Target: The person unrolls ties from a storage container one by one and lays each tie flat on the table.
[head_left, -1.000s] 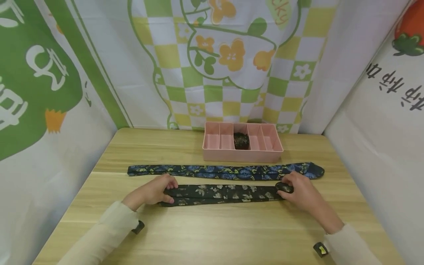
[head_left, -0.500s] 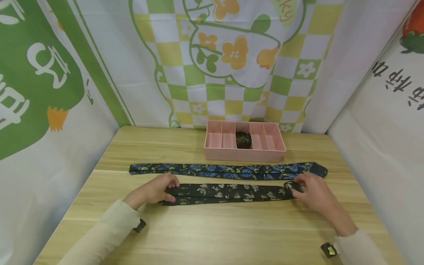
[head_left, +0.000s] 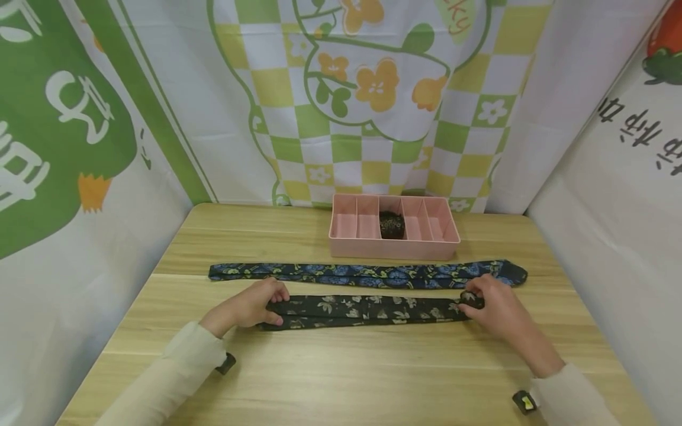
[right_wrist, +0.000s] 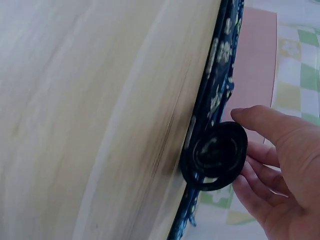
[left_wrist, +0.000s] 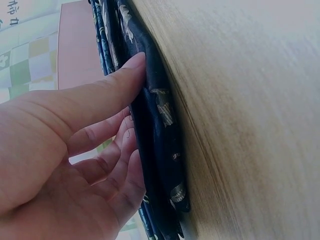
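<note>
A black necktie with pale leaf figures (head_left: 367,309) lies lengthwise across the table, its right end wound into a small coil (head_left: 472,300). My right hand (head_left: 499,310) holds that coil between thumb and fingers; the right wrist view shows the coil (right_wrist: 215,155) side-on, standing on edge. At the other end, my left hand (head_left: 250,305) grips the flat tie, thumb along the near edge and fingers at the far edge. In the left wrist view the thumb tip presses the cloth (left_wrist: 157,135). Behind it a navy necktie with blue flowers (head_left: 367,276) lies stretched out.
A pink divided box (head_left: 394,249) stands at the back of the wooden table (head_left: 341,373). Its middle compartment holds a dark patterned roll (head_left: 392,225). Printed cloth walls (head_left: 373,142) rise behind the table and at both sides.
My right hand and the coil have shifted slightly right, and more of the black necktie lies flat. The coil looked looser half a second ago. My left hand keeps its place on the tie.
</note>
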Motion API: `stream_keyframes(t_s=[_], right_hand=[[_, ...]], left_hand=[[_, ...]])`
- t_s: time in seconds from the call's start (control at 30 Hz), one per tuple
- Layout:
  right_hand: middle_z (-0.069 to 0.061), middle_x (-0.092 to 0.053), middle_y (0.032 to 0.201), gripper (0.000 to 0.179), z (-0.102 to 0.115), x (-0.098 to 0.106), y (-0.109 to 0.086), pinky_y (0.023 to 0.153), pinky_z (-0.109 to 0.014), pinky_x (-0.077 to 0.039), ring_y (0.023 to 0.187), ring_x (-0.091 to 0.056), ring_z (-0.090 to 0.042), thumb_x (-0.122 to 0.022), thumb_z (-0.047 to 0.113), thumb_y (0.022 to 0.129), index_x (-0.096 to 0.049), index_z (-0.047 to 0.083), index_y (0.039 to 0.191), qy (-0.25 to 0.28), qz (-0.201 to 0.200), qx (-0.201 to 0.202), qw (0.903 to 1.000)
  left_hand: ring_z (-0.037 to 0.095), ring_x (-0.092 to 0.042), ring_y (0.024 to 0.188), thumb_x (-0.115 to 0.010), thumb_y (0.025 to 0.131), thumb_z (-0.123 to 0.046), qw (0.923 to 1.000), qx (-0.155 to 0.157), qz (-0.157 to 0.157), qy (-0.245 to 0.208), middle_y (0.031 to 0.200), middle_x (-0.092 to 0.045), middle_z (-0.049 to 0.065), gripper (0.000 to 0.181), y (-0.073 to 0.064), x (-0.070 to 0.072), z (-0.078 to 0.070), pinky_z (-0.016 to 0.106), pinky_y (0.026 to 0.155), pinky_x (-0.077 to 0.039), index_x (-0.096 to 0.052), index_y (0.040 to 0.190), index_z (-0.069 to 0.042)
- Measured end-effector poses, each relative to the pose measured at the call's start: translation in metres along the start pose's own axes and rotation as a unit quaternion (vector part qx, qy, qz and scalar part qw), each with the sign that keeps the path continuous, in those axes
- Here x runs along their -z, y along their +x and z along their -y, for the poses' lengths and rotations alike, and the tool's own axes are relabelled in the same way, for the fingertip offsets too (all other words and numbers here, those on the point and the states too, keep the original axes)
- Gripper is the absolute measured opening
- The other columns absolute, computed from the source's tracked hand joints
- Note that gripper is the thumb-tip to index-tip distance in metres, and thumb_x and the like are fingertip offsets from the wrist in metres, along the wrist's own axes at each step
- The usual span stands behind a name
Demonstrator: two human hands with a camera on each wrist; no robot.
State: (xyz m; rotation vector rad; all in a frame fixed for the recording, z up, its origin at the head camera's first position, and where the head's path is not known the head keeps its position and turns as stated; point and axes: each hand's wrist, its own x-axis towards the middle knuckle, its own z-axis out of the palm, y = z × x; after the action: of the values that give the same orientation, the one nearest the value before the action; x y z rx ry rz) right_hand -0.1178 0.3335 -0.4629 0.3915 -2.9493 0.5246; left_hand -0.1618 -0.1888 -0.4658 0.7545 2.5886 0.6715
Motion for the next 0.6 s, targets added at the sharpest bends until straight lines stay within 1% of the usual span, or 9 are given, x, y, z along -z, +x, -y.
stream_keyframes(t_s=[0.2,0.4,0.5,0.6], right_hand=[[-0.016,-0.07,0.101,0.03,-0.02,0.007,-0.008,0.08,-0.05,-0.06,0.09,-0.068,-0.03,-0.085,0.017,0.085,-0.073,-0.001,0.106,0.01,-0.005,-0.035,0.9993],[-0.022,-0.07,0.1,0.029,-0.038,0.013,-0.015,0.08,-0.052,-0.061,0.089,-0.07,-0.034,-0.082,0.017,0.087,-0.074,-0.004,0.105,0.016,0.002,-0.065,0.9977],[-0.022,-0.07,0.099,0.03,-0.042,0.016,-0.015,0.079,-0.053,-0.061,0.089,-0.07,-0.035,-0.082,0.017,0.087,-0.074,-0.005,0.106,0.02,0.005,-0.069,0.9974],[-0.021,-0.07,0.099,0.029,-0.037,0.018,-0.013,0.079,-0.054,-0.06,0.089,-0.069,-0.035,-0.083,0.017,0.088,-0.074,-0.005,0.106,0.022,-0.001,-0.062,0.9978]], left_hand=[[0.019,-0.06,0.101,-0.09,0.084,-0.015,1.0,0.003,0.001,-0.001,0.111,-0.063,0.007,0.042,0.002,0.0,0.002,0.041,0.094,-0.055,-0.065,0.116,-0.003],[0.018,-0.06,0.102,-0.09,0.085,-0.015,1.0,0.008,0.005,0.001,0.111,-0.063,0.006,0.042,0.004,0.0,0.003,0.041,0.094,-0.055,-0.065,0.117,-0.003],[0.018,-0.06,0.102,-0.09,0.084,-0.015,0.9999,0.012,0.007,0.001,0.111,-0.063,0.006,0.042,0.004,0.0,0.004,0.041,0.094,-0.055,-0.066,0.117,-0.004],[0.019,-0.06,0.101,-0.09,0.084,-0.016,0.9999,0.014,0.009,0.0,0.111,-0.063,0.006,0.043,0.003,0.0,0.003,0.041,0.094,-0.055,-0.066,0.117,-0.004]])
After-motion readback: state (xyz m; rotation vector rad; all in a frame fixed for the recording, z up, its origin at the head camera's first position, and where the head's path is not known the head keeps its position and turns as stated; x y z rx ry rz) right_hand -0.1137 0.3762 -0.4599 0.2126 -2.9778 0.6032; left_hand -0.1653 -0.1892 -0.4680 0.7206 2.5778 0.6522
